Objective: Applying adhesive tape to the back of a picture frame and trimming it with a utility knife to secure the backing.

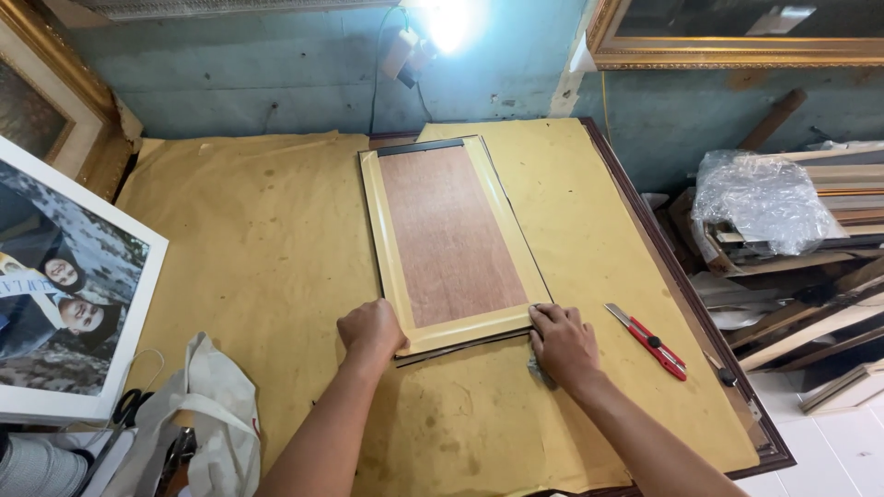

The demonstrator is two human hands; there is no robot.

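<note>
— Now, item one: containers?

— One white plastic bag at the near left edge of the table, slumped open; its contents cannot be made out. Black scissor handles lie just beside it.

— Item two: the piece in hand?

— A picture frame, face down, middle of the table on tan paper. Reddish-brown wooden backing board, bordered on the long sides and near end with pale tan tape; a dark strip across the far end. Dark frame edge shows beneath the near end.

— Orientation?

— Rectangular, long axis running near to far, tilted slightly leftward at the far end.

— Hands?

— Left hand curled into a loose fist, pressing on the near left corner. Right hand flat, fingers extended, touching the near right corner; a small grey object lies partly beneath it, kind not discernible.

— Adjacent items?

— Red utility knife just right of the right hand; a white-bordered photograph print at far left; wrapped frame mouldings off the table, right
</note>
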